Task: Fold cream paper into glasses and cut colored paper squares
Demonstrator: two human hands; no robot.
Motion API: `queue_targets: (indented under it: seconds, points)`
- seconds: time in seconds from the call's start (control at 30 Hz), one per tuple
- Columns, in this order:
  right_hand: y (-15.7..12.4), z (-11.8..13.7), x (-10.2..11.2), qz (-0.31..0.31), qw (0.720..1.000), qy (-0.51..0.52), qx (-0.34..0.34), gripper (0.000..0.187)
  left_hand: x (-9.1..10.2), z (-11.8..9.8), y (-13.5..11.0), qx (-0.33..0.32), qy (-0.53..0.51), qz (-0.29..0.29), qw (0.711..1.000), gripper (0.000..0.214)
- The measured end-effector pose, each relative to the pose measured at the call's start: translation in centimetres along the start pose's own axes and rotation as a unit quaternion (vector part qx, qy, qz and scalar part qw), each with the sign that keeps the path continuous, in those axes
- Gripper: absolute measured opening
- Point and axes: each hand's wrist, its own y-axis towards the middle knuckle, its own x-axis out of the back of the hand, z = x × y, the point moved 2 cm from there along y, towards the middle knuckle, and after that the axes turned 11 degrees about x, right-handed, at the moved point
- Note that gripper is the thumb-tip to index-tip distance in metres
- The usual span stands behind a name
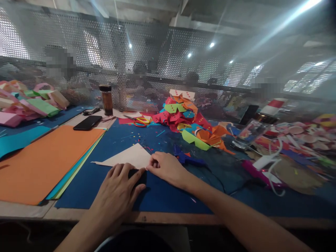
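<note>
We see two hands on the blue surface, both at one cream paper, which lies folded to a triangle in the near middle of the surface, its long point aimed left. Our left hand lies flat, its fingers spread and open, their tips touching the paper's near edge. Our right hand has its fingers curled shut, pinching the paper's right corner. Just beside that hand lies one blue glue gun. To the left we count one stack of coloured sheets, orange on top, with one black phone at its far corner. Farther back stand one dark bottle and one pair of scissors. We count two heaps of folded coloured paper: one in the middle, one at far left.
</note>
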Motion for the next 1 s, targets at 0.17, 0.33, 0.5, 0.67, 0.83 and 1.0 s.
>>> queue_targets:
  seconds: [0.17,0.33,0.5,0.67,0.83,1.0]
  points:
    - [-0.3,-0.4,0.5,0.014,1.000,-0.006,-0.013,0.009,0.0,0.0,0.0,0.006,-0.006,0.013,1.000,0.039]
    - [-0.9,-1.2,1.1,0.027,0.999,-0.018,-0.029,0.009,0.0,0.0,0.0,0.012,-0.005,0.016,1.000,0.038]
    - [-1.3,-1.4,1.6,0.038,0.998,-0.040,-0.034,0.008,0.1,-0.1,-0.1,0.014,-0.003,0.011,1.000,0.037]
    - [-1.5,-1.3,2.0,0.046,0.996,-0.068,-0.029,0.008,0.0,0.0,-0.1,0.009,-0.004,0.009,1.000,0.038]
    - [-1.9,-1.1,2.6,0.058,0.994,-0.091,-0.026,0.009,-0.1,0.1,-0.1,0.010,-0.002,0.008,1.000,0.039]
    - [-2.1,-0.4,3.3,0.061,0.990,-0.127,-0.007,0.013,-0.1,0.1,-0.2,0.009,-0.003,0.005,1.000,0.038]
